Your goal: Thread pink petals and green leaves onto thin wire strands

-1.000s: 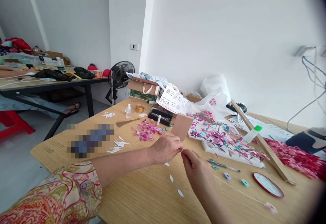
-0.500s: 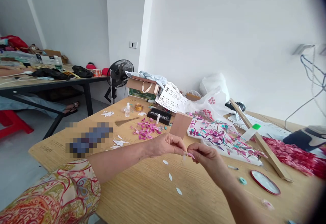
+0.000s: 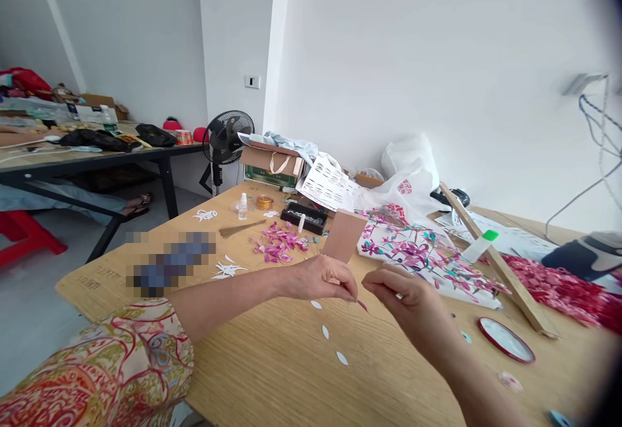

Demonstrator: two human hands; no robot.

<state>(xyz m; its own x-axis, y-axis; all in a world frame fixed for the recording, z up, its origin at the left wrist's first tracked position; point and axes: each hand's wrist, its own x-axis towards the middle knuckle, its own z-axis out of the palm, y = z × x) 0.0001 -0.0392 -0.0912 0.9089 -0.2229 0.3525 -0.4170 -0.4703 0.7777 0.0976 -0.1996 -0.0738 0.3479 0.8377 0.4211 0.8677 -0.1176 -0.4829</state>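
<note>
Over the middle of the wooden table, my left hand (image 3: pixel 326 279) pinches a small dark pink petal (image 3: pixel 362 305), which hangs from the fingertips. My right hand (image 3: pixel 405 297) is just right of it, fingers closed in a pinch. Whatever it holds, perhaps a fine thread, is too small to make out. The two hands are a short gap apart. On the wood below them lies a row of white leaf-shaped pieces (image 3: pixel 325 332). Beyond my left hand is a heap of pink petals (image 3: pixel 279 243), next to a small upright wooden block (image 3: pixel 344 236).
Pink and teal flower sprays (image 3: pixel 413 245) lie on white material behind my right hand. A long wooden bar (image 3: pixel 500 262) slants beside them. To the right are a red-rimmed round dish (image 3: pixel 506 340) and red thread bundles (image 3: pixel 549 288). White strips (image 3: pixel 228 269) lie left.
My hands have drawn apart; both were at the pink petal before. My right hand has moved off it to the right, and the petal now hangs from my left fingertips.
</note>
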